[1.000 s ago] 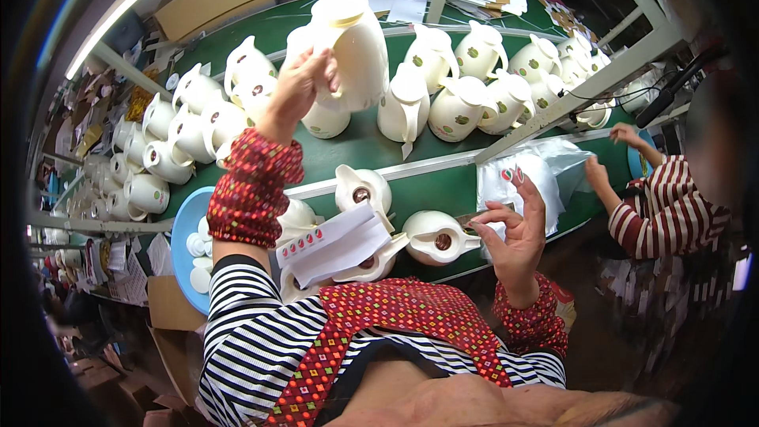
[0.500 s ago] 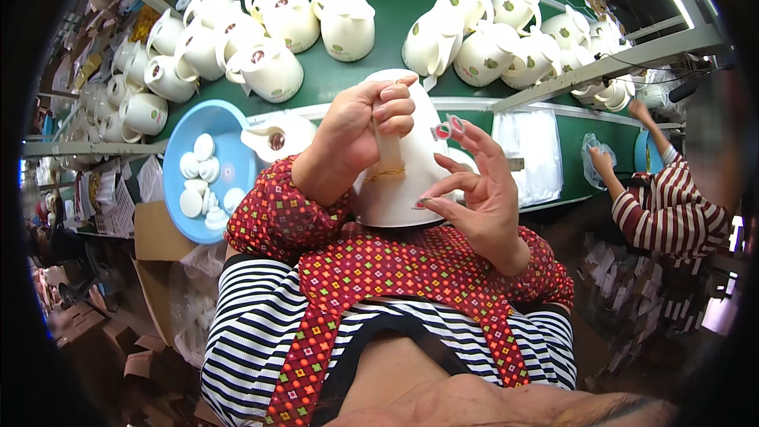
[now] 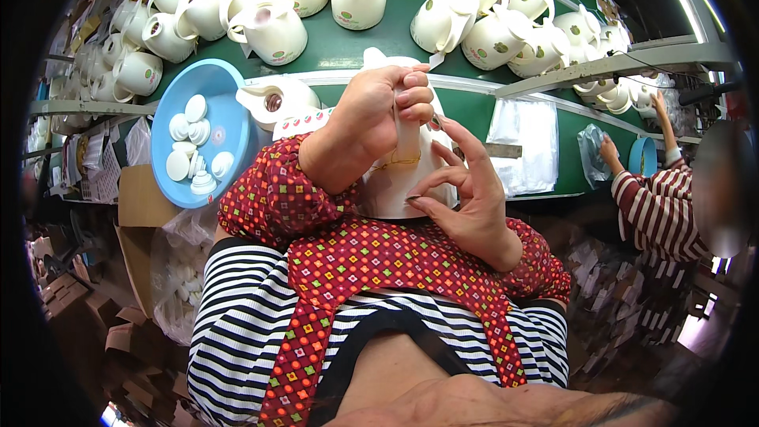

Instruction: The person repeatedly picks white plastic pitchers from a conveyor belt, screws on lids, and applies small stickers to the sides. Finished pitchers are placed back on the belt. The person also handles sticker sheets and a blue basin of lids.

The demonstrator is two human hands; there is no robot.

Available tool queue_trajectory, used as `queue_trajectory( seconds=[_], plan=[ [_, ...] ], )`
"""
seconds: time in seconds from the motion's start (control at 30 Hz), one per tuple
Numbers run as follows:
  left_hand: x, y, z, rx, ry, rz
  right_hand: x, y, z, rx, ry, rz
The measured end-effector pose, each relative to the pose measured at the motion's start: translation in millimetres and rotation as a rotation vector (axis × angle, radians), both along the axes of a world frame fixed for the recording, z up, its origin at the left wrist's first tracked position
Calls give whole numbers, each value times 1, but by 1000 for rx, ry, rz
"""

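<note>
A white jug (image 3: 387,199) stands against my front, with its handle toward me. My left hand (image 3: 375,111) is closed round the upper part of that handle. A thin yellow-gold band (image 3: 398,163) loops round the handle lower down. At the jug's right side is my right hand (image 3: 474,198), its thumb and index finger bent together in a pinch. What sits between those fingertips is too small to make out. Another right finger reaches up to the jug beside the handle. Beyond my left forearm shows a white strip with small red marks (image 3: 304,122).
A blue basin (image 3: 241,91) holds several white lids (image 3: 182,164). Behind it stands another white jug (image 3: 273,101). More jugs (image 3: 360,0) line the green table (image 3: 340,47). Clear plastic bags (image 3: 522,146) lie to the right, near a co-worker's striped sleeve (image 3: 656,209).
My right fingers have come closer to the jug and its handle; the red-and-white stickers seen on them before no longer show. The white strip with red marks has come into sight.
</note>
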State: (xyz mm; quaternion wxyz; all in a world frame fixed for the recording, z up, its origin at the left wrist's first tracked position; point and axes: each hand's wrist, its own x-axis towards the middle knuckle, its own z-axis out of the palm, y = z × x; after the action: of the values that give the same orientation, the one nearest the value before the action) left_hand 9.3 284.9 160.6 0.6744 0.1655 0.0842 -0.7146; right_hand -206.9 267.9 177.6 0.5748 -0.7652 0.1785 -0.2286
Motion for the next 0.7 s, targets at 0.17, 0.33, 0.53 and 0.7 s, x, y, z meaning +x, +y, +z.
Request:
queue_trajectory(
  seconds=[0.17, 0.33, 0.53, 0.7],
  plan=[
    [1, 4, 1, -2, -15, 10, 5, 4, 1, -226, -62, 26],
    [-1, 6, 0, -20, -13, 40, 4, 6, -9, -332, -117, 32],
    [-6, 6, 5, -10, -51, 32, 6, -4, -14, -629, -37, -108],
    [-7, -1, 15, -37, -79, 16, 14, -25, -27, -558, 91, -313]
  ],
)
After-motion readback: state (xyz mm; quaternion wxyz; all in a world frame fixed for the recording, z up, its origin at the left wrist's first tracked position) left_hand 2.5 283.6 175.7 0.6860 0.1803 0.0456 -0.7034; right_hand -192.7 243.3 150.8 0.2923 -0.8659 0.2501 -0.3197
